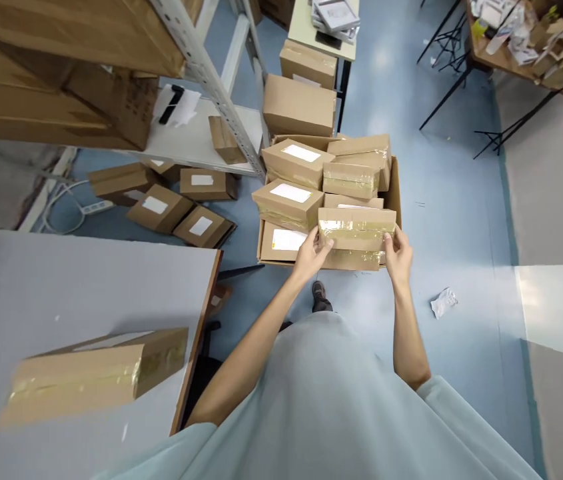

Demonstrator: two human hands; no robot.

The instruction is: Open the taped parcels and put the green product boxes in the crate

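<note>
Between my two hands is a taped cardboard box (357, 227), its long side facing me with a shiny strip of tape across it. My left hand (312, 255) grips its left end, thumb on the near face. At the right end my right hand (398, 255) is closed on it in the same way. The box is over a large open carton (396, 193) filled with several smaller cardboard boxes. Among these, a box with a white label (288, 203) sits just left of the held one, and a taped box (351, 180) lies behind it.
A grey table (111, 273) at left carries another taped box (96, 373). Several labelled boxes (156, 207) lie on the floor beneath a metal shelf (216, 87). Stacked boxes (298, 103) stand behind the carton. Crumpled plastic (444, 303) lies on the blue floor at right.
</note>
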